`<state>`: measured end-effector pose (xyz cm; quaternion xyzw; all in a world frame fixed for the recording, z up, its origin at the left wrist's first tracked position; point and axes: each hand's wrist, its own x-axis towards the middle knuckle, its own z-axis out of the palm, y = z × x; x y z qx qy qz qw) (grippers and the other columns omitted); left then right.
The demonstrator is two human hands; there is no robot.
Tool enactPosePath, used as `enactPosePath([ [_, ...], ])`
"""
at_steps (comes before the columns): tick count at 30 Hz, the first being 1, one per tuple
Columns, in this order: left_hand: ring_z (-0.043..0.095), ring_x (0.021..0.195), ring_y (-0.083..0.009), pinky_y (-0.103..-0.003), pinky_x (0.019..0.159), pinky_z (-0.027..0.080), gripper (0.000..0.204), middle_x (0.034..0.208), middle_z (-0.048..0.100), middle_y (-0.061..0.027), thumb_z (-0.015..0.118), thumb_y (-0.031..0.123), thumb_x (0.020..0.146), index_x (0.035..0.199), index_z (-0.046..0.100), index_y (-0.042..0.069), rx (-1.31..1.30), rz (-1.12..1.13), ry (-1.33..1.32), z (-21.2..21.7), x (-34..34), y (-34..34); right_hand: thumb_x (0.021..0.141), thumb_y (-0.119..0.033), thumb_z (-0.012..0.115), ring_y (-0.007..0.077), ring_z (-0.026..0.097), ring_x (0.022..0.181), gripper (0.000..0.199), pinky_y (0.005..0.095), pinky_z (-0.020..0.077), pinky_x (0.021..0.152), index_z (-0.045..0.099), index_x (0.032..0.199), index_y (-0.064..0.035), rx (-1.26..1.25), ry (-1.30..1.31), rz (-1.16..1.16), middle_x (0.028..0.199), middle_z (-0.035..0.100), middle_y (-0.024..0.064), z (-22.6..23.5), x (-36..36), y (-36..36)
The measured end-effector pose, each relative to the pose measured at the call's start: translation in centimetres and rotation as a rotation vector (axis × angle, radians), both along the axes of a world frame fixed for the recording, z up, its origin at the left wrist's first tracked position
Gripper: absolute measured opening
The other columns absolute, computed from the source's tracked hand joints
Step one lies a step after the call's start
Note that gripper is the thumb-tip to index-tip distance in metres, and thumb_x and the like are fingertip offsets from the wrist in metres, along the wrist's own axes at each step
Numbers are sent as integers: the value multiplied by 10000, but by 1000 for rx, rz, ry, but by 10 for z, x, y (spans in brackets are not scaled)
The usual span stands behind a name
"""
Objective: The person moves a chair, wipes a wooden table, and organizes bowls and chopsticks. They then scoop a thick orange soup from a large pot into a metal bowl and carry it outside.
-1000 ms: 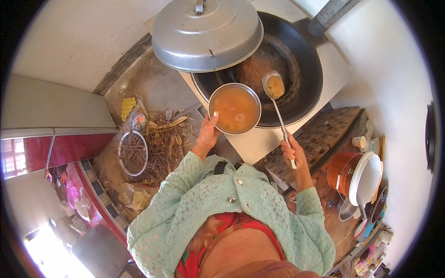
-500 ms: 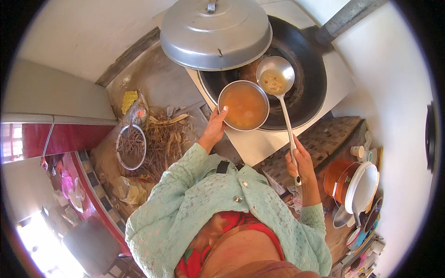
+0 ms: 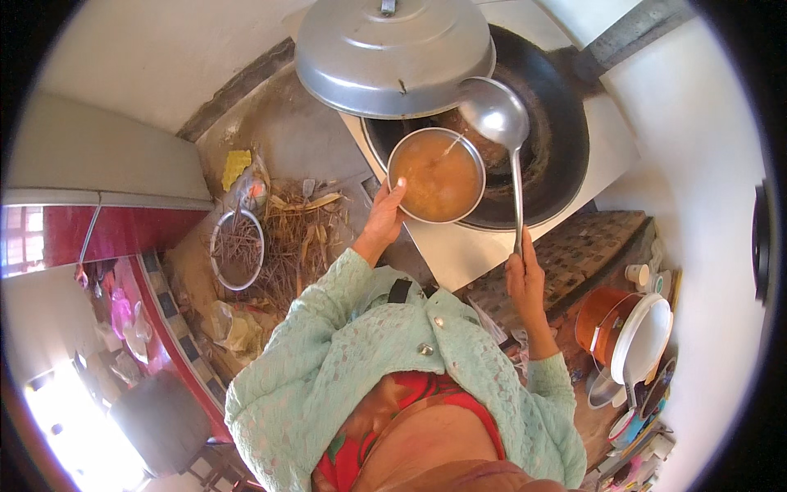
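Observation:
My left hand (image 3: 384, 215) grips the rim of a round metal bowl (image 3: 394, 184) and holds it over the near left edge of a big dark wok (image 3: 566, 156). Orange-brown soup (image 3: 434, 176) fills much of the bowl. In my closed right hand (image 3: 525, 275) is the handle of a metal ladle (image 3: 502, 115). The ladle's head is tipped over toward the bowl, and a thin stream runs from it into the soup. A domed metal lid (image 3: 393, 61) covers the wok's far left part. Some brown liquid shows at the wok's bottom.
On the left floor lie dry twigs and stalks (image 3: 299, 238), with a white-rimmed round container (image 3: 238, 284) among them. A dark patterned board (image 3: 574, 254) borders the stove at right. Beyond it stand an orange bucket (image 3: 602, 316) and a white basin (image 3: 643, 336).
The ladle has turned over from level, pouring its soup into the bowl. My right hand has rolled with the handle. My left hand still holds the bowl.

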<state>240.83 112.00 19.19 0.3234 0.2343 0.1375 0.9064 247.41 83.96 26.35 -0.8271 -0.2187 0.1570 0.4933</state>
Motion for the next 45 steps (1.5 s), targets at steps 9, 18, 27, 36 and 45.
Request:
enactPosePath([
  [9,505,1115,-180,-338,909,454,459,1250,489,-70,504,263,930,1314,359,57,17,52,46,9,-32,10,909,-65,438,270,527,565,475,359,436,544,308,1359,17,-481,-112,-83,682,558,180,-111,140,16],
  [18,458,1176,-209,-385,976,390,492,1308,455,-74,512,278,923,1329,357,47,47,109,65,19,-61,17,930,-117,416,254,517,511,450,384,437,461,328,1363,-33,-507,142,-255,693,574,161,-161,189,45],
  [27,492,1144,-218,-378,971,402,470,1264,499,-83,519,275,919,1307,392,42,65,152,86,19,-65,20,967,-141,397,124,387,451,516,287,349,379,189,1438,-166,217,1131,-195,647,496,70,-160,160,77],
  [36,502,1139,-222,-394,927,442,506,1274,493,-85,535,309,907,1309,384,40,89,123,104,11,-71,25,956,-125,424,100,371,464,419,216,313,360,305,1353,-183,643,1579,-124,735,508,136,-156,140,76],
  [45,458,1184,-218,-385,979,388,536,1308,458,-82,541,319,904,1324,363,38,46,76,64,24,-60,15,945,-162,461,88,342,461,470,210,300,360,295,1382,-210,695,1549,-92,760,514,122,-123,112,41],
])
